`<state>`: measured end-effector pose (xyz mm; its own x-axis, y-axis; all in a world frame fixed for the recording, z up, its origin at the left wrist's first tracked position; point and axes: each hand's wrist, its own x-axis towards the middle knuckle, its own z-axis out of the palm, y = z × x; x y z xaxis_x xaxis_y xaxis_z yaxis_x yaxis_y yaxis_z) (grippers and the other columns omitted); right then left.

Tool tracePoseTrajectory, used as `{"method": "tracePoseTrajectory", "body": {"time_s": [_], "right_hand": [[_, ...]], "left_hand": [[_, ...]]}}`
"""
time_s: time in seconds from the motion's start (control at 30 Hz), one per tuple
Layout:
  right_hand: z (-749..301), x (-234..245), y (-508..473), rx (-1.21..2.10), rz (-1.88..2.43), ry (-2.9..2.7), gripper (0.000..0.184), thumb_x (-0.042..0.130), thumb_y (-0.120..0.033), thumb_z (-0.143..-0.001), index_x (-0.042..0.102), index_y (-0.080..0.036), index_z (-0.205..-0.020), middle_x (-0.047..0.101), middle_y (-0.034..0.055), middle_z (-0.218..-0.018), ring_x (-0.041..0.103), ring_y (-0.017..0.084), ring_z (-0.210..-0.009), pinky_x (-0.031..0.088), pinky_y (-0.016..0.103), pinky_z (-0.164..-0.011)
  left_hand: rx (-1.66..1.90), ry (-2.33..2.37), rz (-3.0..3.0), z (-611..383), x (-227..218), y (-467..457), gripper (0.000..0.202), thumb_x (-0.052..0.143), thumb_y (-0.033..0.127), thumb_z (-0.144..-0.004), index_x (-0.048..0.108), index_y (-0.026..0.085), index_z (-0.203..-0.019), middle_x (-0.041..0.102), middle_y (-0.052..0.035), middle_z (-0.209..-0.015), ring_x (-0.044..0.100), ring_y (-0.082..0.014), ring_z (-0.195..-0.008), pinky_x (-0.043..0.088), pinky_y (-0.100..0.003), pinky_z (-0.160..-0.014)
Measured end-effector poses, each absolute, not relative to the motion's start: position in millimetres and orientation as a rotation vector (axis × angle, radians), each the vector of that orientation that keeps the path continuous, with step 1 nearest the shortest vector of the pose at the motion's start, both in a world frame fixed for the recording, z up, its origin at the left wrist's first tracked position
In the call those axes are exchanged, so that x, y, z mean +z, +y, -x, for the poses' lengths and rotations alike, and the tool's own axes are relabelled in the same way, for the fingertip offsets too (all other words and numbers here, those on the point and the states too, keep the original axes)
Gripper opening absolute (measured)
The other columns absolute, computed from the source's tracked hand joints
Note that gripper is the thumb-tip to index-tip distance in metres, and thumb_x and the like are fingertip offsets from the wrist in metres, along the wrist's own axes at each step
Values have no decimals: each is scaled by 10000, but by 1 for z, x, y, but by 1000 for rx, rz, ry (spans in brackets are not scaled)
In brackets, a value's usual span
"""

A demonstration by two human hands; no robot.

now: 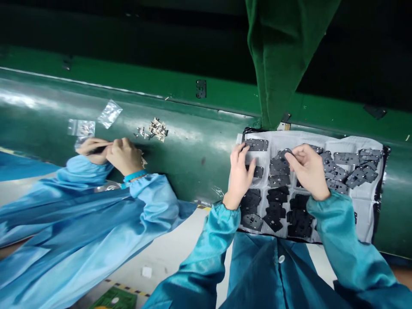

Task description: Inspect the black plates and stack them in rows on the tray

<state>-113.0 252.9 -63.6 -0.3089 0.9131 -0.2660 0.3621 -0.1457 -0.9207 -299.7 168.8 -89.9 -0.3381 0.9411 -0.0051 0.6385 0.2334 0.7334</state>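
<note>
A shallow tray lined with white sheet [363, 214] lies in front of me, with black flat plates with cut-outs heaped in its sections. My left hand [238, 174] is over the tray's left side, fingers and thumb apart, its fingertips at the end of a black plate [257, 145]. Another black plate [258, 172] shows beside the thumb. My right hand [310, 169] is closed in a pinch on a small black plate [284, 152], above a pile of similar plates [278, 179]. The palm hides part of the plates below it.
At the left, a co-worker's hands [124, 156] meet over the green table [189, 167]. Near them lie clear plastic bags [110, 113] and a heap of small metal pieces [157, 129]. A green cloth [283, 56] hangs behind the tray. A black plate [201, 89] rests on the back ledge.
</note>
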Motion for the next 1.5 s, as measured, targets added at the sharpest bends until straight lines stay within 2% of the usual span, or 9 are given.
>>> {"method": "tracePoseTrajectory", "body": {"time_s": [0.13, 0.23, 0.43, 0.6, 0.83, 0.97, 1.1, 1.3, 1.5], "right_hand": [[119, -46, 234, 1721, 1341, -1142, 384, 685, -413, -840, 476, -255, -1121, 591, -66, -700, 626, 125, -521, 494, 227, -438], [127, -42, 223, 1716, 1340, -1092, 368, 693, -400, -837, 538, -227, -1123, 637, -37, -731, 637, 120, -529, 524, 230, -452], [132, -38, 217, 1731, 1361, -1168, 292, 659, -381, -873, 615, -207, -1104, 592, -62, -557, 529, 87, -393, 431, 199, -391], [142, -43, 210, 1697, 1395, -1100, 211, 633, -396, -881, 679, -214, -976, 541, -63, -522, 480, 83, -390, 382, 204, -382], [157, -71, 195, 1619, 1484, -1070, 241, 632, -417, -841, 702, -197, -909, 538, -46, -591, 413, 70, -421, 316, 215, -396], [158, -91, 198, 1671, 1511, -1160, 298, 621, -455, -832, 689, -183, -934, 630, -16, -667, 448, 76, -401, 346, 226, -387], [168, -107, 209, 1721, 1583, -1231, 279, 608, -421, -827, 665, -177, -951, 671, 19, -758, 492, 89, -373, 368, 236, -361], [163, -96, 220, 1320, 1449, -1778, 210, 532, -278, -892, 681, -217, -1025, 662, 64, -1092, 555, 96, -553, 515, 282, -606], [95, -93, 233, 931, 1573, -1912, 196, 543, -298, -903, 660, -198, -1025, 572, 100, -1140, 531, 111, -595, 536, 328, -671]], "left_hand": [[1137, 1686, -911, 272, -66, 168, 304, 500, 361, -946, 589, 209, -1194, 684, -93, -1045, 668, -195, -947, 563, -342, -814], [1284, 1456, -565, 262, -54, 170, 294, 481, 401, -947, 633, 210, -1112, 628, -10, -678, 586, -124, -541, 492, -248, -510], [1373, 1534, -474, 267, -49, 171, 228, 640, 373, -861, 701, 197, -993, 504, 55, -527, 412, -58, -381, 326, -190, -390], [1443, 1659, -405, 262, -49, 170, 132, 651, 308, -836, 708, 191, -855, 503, 55, -563, 344, -37, -403, 282, -175, -398], [1449, 1872, -523, 269, -66, 158, 105, 591, 220, -834, 674, 178, -785, 639, 6, -729, 568, -107, -655, 454, -203, -594], [1190, 1948, -1085, 311, -84, 167, 179, 581, 252, -877, 669, 183, -1017, 685, -67, -1017, 624, -175, -891, 504, -293, -774], [785, 1910, -1685, 354, -102, 196, 477, 604, 225, -866, 500, 196, -1331, 536, -130, -1345, 531, -259, -1183, 463, -416, -966], [274, 1801, -2059, 363, -109, 218, 474, 583, 176, -867, 490, 147, -1331, 546, -143, -1262, 510, -300, -1141, 448, -469, -957], [77, 1706, -2215, 361, -97, 229, 420, 656, 202, -819, 548, 112, -1215, 557, -156, -1210, 509, -325, -1112, 450, -469, -910]]}}
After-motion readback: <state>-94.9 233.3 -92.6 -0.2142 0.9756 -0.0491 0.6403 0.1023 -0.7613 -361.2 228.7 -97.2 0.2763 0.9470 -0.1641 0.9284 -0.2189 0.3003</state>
